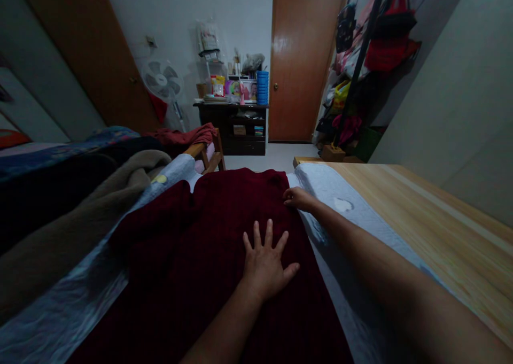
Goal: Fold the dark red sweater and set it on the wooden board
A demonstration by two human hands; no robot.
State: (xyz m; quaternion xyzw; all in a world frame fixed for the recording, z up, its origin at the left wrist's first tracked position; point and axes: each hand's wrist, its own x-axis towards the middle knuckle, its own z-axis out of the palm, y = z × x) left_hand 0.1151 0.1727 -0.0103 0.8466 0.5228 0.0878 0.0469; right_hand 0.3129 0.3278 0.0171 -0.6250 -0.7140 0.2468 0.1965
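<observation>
The left hand [266, 265] lay palm down with its fingers spread wide, gripping nothing, on a maroon garment [224, 235]; the right hand [295, 198], its fingers curled narrow, appeared to pinch the garment's far right edge. The cloth was judged light, soft and limp, neither slippery nor fragile, prone to wrinkling under a push; its border and corners offered the surest hold, with a flat palm to steady the middle. Relative to the hands, the garment spread beneath the left and reached leftward and toward the wearer from the right, a sleeve-like flap [148, 219] extending to the left. Beneath it lay a pale blue-grey sheet [332, 187], bordered on the right by a bare wooden platform [433, 203] and partly covered on the left by a brown blanket [100, 203]. Beyond stood a fan [162, 80], a dark cabinet [212, 123] and a closed wooden door [300, 59].
</observation>
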